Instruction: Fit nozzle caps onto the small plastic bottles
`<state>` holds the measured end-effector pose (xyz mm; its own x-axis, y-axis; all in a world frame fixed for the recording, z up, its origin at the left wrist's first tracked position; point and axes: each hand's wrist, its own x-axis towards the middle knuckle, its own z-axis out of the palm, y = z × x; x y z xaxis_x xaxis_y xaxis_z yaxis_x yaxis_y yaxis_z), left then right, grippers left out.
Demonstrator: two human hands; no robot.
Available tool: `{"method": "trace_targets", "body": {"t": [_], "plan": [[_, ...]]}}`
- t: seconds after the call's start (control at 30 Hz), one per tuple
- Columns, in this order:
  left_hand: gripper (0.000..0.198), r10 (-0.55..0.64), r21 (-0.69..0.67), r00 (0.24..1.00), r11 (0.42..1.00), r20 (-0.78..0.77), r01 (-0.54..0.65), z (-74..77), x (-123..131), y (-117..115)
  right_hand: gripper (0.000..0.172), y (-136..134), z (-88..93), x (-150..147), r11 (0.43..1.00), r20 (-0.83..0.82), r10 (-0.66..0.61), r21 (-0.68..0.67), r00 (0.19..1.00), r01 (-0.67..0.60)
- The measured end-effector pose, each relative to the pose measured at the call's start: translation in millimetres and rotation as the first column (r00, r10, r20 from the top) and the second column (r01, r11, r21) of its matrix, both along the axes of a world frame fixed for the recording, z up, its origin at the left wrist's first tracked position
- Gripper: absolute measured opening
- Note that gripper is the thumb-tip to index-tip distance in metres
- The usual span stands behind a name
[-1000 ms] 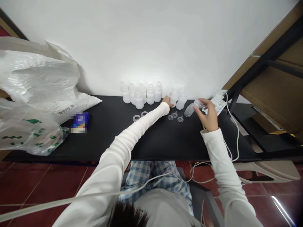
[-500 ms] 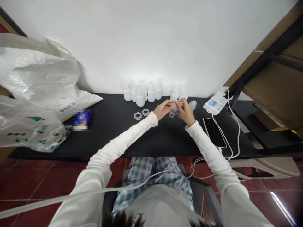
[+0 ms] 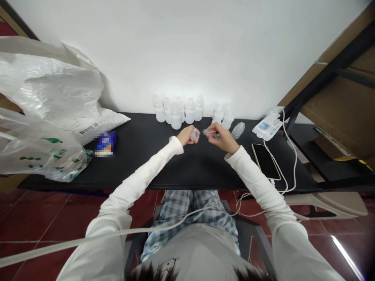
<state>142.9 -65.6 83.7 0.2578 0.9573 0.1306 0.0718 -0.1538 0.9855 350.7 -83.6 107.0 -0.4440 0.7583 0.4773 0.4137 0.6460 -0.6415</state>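
Observation:
My left hand [image 3: 186,135] is closed around a whitish translucent bottle part [image 3: 194,135], its rounded end facing me. To its right, my right hand [image 3: 222,137] pinches a small clear round piece [image 3: 204,132], possibly a nipple or ring. A small gap separates the two pieces. Beyond my hands stand several small white baby bottles [image 3: 176,120] with clear domed caps. Two more white bottles [image 3: 217,115] stand behind my right hand. Nested clear domed caps [image 3: 238,130] lie just right of that hand. Whatever lies beneath my hands and sleeves is hidden.
At the left are a large white plastic bag [image 3: 52,82], a clear bag with green print [image 3: 55,156] and a blue packet [image 3: 106,143]. A phone [image 3: 266,161], a white cable [image 3: 288,152] and a white-and-blue card [image 3: 267,125] lie at the right.
My hands were together over the clear pieces; now they are apart. My left hand has moved left with the bottle part, and the rings on the left no longer show.

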Motion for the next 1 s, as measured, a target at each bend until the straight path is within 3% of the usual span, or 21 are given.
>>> {"method": "trace_targets", "body": {"t": [0.07, 0.17, 0.27, 0.37, 0.47, 0.6, 0.73, 0.83, 1.0], "plan": [[0.034, 0.057, -0.075, 0.998, 0.996, -0.005, -0.057, -3.1, -30.7, 5.9, 0.019, -1.4, 0.0, 17.6, 0.998, 0.116, -0.063, 0.023, 0.991, 0.061], [0.033, 0.308, -0.106, 0.951, 0.947, 0.021, -0.304, -15.9, -81.5, 11.3, 0.02, -1.6, -7.5, 45.3, 0.995, 0.358, -0.047, -0.068, 0.933, 0.076], [0.042, 0.444, -0.073, 0.892, 0.89, -0.089, -0.451, -35.1, -116.2, 12.6, 0.018, -0.5, -20.5, 59.3, 0.994, 0.593, -0.086, -0.002, 0.8, 0.109], [0.036, 0.468, -0.035, 0.859, 0.874, -0.208, -0.485, -49.9, -128.0, 11.9, 0.02, 1.0, -30.3, 60.2, 0.987, 0.739, -0.161, 0.106, 0.654, 0.123], [0.026, 0.399, 0.032, 0.85, 0.91, -0.342, -0.414, -53.6, -127.6, 10.5, 0.026, 1.3, -31.8, 60.4, 0.987, 0.781, -0.158, 0.111, 0.604, 0.115], [0.029, 0.364, 0.109, 0.787, 0.927, -0.498, -0.359, -42.6, -117.7, 11.5, 0.035, -1.4, -23.8, 66.3, 0.985, 0.683, -0.174, 0.113, 0.71, 0.132], [0.055, 0.538, 0.301, 0.694, 0.843, -0.479, -0.446, -23.0, -87.6, 25.0, 0.03, -5.0, -14.4, 64.4, 0.98, 0.556, -0.196, 0.142, 0.808, 0.14], [0.071, 0.611, 0.305, 0.621, 0.789, -0.491, -0.534, -11.4, -61.6, 42.4, 0.029, -8.5, -9.0, 56.0, 0.978, 0.529, -0.194, 0.174, 0.826, 0.119], [0.058, 0.561, 0.246, 0.578, 0.809, -0.592, -0.533, -6.9, -47.3, 57.7, 0.029, -19.5, 4.1, 44.9, 0.969, 0.429, -0.206, 0.215, 0.879, 0.122]]}}
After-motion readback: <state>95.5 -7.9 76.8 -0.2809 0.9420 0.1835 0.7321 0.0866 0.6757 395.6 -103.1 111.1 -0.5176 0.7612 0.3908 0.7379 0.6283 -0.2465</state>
